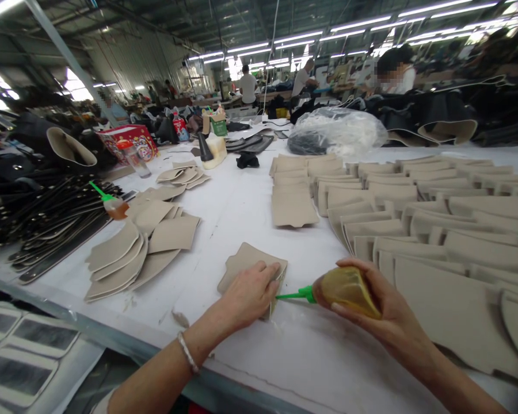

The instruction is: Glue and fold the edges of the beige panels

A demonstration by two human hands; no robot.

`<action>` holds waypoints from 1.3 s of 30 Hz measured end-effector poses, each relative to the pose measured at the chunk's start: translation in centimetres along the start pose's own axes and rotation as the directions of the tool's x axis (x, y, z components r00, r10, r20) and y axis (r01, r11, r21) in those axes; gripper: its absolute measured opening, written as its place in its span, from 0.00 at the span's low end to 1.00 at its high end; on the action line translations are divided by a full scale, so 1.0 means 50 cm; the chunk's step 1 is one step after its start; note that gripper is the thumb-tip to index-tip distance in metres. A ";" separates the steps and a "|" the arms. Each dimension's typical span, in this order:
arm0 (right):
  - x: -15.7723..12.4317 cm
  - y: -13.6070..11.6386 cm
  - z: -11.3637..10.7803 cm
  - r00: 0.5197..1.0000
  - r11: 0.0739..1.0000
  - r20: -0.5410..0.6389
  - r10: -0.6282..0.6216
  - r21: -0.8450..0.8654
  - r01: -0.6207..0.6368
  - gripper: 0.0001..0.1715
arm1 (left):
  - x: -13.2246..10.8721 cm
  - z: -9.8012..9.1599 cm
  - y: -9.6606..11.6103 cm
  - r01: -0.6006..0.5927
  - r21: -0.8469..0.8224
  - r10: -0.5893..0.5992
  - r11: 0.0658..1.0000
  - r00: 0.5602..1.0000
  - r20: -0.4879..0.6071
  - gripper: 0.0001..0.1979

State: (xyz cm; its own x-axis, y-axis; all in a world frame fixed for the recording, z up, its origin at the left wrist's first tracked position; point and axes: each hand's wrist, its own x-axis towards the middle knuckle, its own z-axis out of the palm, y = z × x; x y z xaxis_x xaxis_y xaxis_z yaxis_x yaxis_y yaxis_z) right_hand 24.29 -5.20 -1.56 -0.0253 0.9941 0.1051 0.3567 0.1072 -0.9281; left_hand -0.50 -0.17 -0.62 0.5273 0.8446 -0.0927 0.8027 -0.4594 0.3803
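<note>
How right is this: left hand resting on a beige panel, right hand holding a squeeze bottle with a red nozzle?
Wrong on the nozzle: it is green, not red, as the head view shows. The left hand does rest on a beige panel, and the right hand holds the squeeze bottle.

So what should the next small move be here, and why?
Probably to draw the bottle along the piece's near edge: its green nozzle points at that edge, the right hand grips the bottle, and the left hand rests on the piece.
</note>
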 end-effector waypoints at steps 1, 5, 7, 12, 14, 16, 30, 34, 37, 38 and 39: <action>-0.002 0.000 -0.001 1.000 1.000 0.024 -0.004 0.004 0.004 0.33 | 0.000 0.000 0.000 0.000 0.003 0.000 1.000 1.000 -0.001 0.20; 0.000 0.004 -0.004 1.000 1.000 -0.022 -0.023 -0.016 0.022 0.32 | 0.001 0.001 -0.001 0.001 0.013 -0.001 1.000 1.000 -0.001 0.20; 0.000 0.005 -0.005 0.998 0.998 -0.041 -0.050 -0.038 0.048 0.32 | 0.001 0.001 -0.001 0.001 0.012 -0.001 1.000 1.000 0.000 0.20; -0.005 0.004 -0.001 0.994 0.994 0.039 -0.100 -0.049 0.102 0.30 | 0.002 -0.002 0.002 0.005 0.006 -0.005 1.000 1.000 0.007 0.20; 0.003 0.005 0.001 0.996 0.995 0.015 -0.088 -0.043 0.088 0.31 | 0.002 -0.003 0.003 0.004 0.002 -0.004 1.000 1.000 0.008 0.20; 0.016 0.006 0.003 0.995 0.993 -0.055 -0.089 -0.078 0.084 0.31 | 0.002 -0.004 0.002 0.002 -0.007 -0.002 1.000 1.000 0.010 0.20; 0.033 -0.001 0.002 0.991 0.997 -0.127 -0.050 -0.064 0.043 0.32 | 0.003 -0.003 -0.002 0.005 -0.029 -0.005 1.000 1.000 0.021 0.20; 0.027 0.001 0.000 0.989 0.996 -0.144 -0.044 -0.080 0.032 0.32 | 0.003 -0.004 -0.001 0.008 -0.035 -0.008 0.999 1.000 0.023 0.21; 0.010 0.004 0.000 0.998 1.000 -0.063 0.007 -0.014 -0.008 0.33 | 0.003 -0.004 0.000 0.016 -0.019 -0.016 1.000 1.000 0.025 0.20; 0.007 0.004 0.000 0.999 1.000 -0.050 0.015 0.003 -0.015 0.33 | 0.003 -0.003 0.000 0.018 -0.014 -0.017 1.000 1.000 0.024 0.20; 0.007 0.004 0.000 0.998 1.000 -0.058 0.016 0.004 -0.016 0.33 | 0.003 -0.003 -0.001 0.017 -0.011 -0.016 1.000 1.000 0.021 0.20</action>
State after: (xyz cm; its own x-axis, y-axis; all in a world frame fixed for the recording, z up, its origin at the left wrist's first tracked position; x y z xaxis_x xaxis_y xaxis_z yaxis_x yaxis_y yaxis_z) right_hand 24.35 -4.82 -1.69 0.0343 0.9932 0.1109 0.3535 0.0918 -0.9309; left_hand -0.49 0.03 -0.51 0.5197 0.8462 -0.1178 0.8082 -0.4422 0.3888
